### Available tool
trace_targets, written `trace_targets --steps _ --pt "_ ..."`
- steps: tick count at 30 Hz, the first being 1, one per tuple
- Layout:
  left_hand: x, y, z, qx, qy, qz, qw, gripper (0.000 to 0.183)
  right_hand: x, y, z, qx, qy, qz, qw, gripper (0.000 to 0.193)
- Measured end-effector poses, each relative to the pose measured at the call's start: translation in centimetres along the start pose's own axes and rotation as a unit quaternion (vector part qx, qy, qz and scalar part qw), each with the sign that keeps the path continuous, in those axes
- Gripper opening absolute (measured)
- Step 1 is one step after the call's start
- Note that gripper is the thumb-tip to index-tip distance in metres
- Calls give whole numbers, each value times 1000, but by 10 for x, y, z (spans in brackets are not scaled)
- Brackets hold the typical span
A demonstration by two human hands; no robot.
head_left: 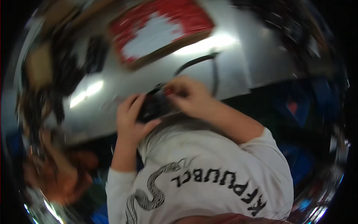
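Observation:
A dark, boxy object (152,108) is held close to my body at the near edge of the metal table. My left hand (130,117) grips it from the left, with the thumb on the near side and the fingers on the far side. My right hand (192,96) is at its upper right, fingers bent in a pinch around a small red piece (169,91). Motion blur hides what exactly that piece is. Beyond my right hand, a black strap or cable (195,61) curves over the tabletop and bends down toward my right forearm.
On the metal table (231,71) a shallow cardboard box (169,49) holds red pieces and something white. Dark items (96,54) lie at the left, beside a brown carton (39,65). More dark items (298,33) are heaped at the far right. A person in orange (67,179) is at the lower left.

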State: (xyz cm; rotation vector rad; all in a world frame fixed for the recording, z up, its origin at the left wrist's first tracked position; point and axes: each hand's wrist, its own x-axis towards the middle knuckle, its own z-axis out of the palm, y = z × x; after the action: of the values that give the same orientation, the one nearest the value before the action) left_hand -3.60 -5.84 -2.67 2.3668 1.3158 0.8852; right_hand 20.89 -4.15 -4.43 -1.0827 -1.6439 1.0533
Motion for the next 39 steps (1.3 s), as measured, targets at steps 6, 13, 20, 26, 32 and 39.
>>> trace_targets --steps 6,13,20,26,32,39 --pt "-8 8 -7 12 19 -3 1000 78 -7 12 0 59 -32 92 993 31" --pt "-13 8 -7 22 2 -21 1000 79 -8 16 1 48 -106 -7 993 31" --pt "-14 8 -9 20 -15 -14 1000 79 -9 18 1 -15 -112 15 993 33" --pt "-18 10 -7 69 -25 -34 997 75 -6 11 3 -96 -131 35 986 28" --pt "-17 12 -6 124 -29 -40 991 66 -1 -20 -15 -91 -179 80 976 25" --pt "-11 15 -3 134 -24 -8 991 67 21 -42 -2 -315 -108 -86 939 17"
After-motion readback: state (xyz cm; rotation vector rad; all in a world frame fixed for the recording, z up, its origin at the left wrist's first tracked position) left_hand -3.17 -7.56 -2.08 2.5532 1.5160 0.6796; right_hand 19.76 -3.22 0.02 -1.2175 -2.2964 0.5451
